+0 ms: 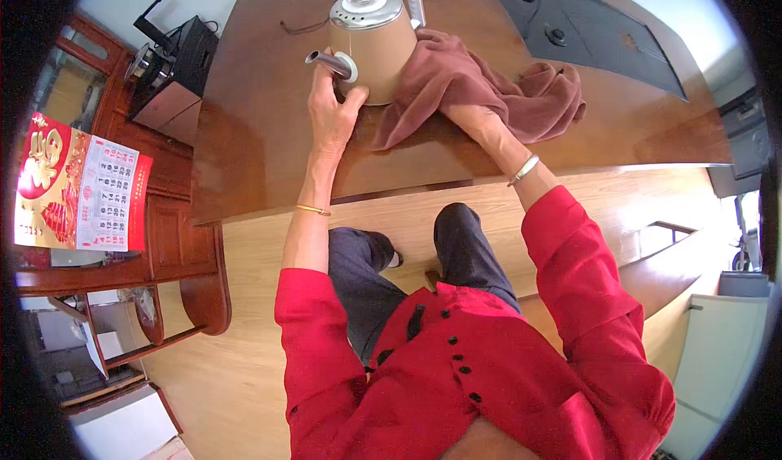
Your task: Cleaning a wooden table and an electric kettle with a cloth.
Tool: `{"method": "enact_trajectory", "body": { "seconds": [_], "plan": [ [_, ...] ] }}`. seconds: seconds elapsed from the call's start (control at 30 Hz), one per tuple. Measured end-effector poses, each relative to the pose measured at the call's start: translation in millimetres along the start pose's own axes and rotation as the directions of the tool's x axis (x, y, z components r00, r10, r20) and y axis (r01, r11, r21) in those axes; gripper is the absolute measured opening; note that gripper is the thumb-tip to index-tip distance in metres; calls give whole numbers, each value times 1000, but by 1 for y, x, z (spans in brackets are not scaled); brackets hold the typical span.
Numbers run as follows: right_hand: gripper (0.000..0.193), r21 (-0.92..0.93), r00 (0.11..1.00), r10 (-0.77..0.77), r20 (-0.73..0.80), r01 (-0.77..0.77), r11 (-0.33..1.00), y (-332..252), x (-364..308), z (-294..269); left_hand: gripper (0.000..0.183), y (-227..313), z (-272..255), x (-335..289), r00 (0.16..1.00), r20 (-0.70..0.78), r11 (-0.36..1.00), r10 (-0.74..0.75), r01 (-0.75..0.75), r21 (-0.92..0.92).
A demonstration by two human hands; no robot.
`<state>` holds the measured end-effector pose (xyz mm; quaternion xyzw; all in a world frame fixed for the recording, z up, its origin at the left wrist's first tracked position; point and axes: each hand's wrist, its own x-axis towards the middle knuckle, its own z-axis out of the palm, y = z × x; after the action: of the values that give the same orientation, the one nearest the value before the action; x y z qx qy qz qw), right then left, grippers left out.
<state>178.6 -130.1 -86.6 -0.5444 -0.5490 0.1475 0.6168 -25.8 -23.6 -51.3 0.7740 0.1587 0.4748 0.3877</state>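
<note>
Right hand (479, 122): under your brown cloth (444, 73); grip can't be told
Left hand (330, 111): you grip the beige kettle (379, 57) beside its spout
Kettle: upright on the table (257, 102), touching the cloth
Far right: dark knobbed panel (582, 41)

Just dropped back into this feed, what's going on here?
A person in a red top is at a brown table with a beige kettle. The left hand is at the kettle, fingers by the spout, thumb toward the lower body. The right hand is mostly hidden under a reddish-brown cloth bunched beside the kettle, so its grip can't be seen. The kettle's lid is on.
</note>
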Motion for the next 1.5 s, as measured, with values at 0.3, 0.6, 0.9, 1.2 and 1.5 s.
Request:
{"method": "enact_trajectory", "body": {
  "seconds": [0.3,0.6,0.9,1.2,1.5],
  "plan": [
    [25,-385,999,19,-46,-35,922,17,-17,5,62,2,2,1,984,-19,979,-176,173,-104],
    [27,228,706,-451,547,393,891,-145,2,-10,65,-11,-2,2,999,-35,995,-23,27,99],
    [23,401,729,-556,399,406,821,-80,26,1,53,-13,2,5,996,-39,997,77,-76,19],
    [20,-40,955,-226,190,238,970,-67,-11,30,44,2,-5,4,995,-47,990,83,-77,118],
    [17,18,751,-569,333,599,801,-48,-1,0,46,3,4,5,997,-55,997,56,-54,47]
  ]
}}
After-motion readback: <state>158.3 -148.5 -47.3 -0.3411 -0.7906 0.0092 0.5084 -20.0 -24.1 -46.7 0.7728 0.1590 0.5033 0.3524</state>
